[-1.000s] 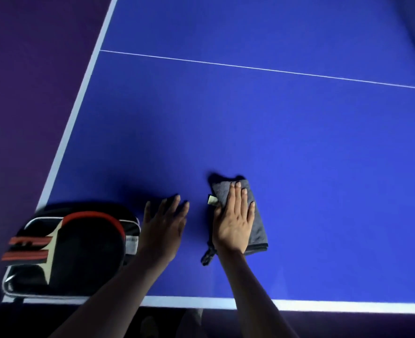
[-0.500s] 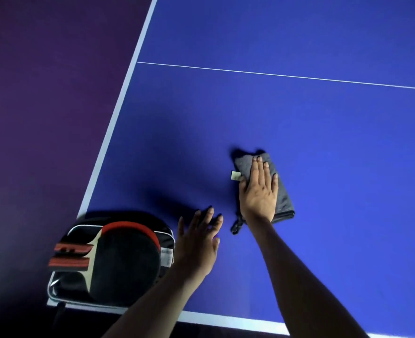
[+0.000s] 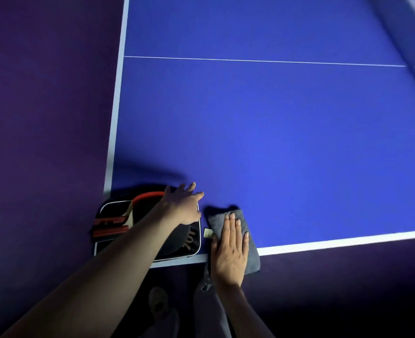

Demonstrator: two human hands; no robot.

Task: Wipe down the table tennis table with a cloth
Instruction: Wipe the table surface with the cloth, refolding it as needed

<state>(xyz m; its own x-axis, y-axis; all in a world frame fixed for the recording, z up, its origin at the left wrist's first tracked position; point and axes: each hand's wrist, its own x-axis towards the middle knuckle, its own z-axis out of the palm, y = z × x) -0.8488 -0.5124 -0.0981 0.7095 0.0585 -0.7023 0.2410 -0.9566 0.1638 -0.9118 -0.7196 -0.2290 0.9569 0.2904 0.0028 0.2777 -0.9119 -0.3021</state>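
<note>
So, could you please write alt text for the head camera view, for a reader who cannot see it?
A right hand presses a folded grey cloth flat at the near edge of a blue table tennis table. The left hand reaches, fingers straight, over a black bat case on the corner.

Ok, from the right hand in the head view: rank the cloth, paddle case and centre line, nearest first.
1. Cloth, flat under the right hand, at the near edge.
2. Paddle case, left, on the table corner.
3. Centre line, far across the table.

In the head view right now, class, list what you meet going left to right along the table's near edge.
paddle case → left hand → cloth tag → right hand, flat on the grey cloth → bare white edge line.
</note>
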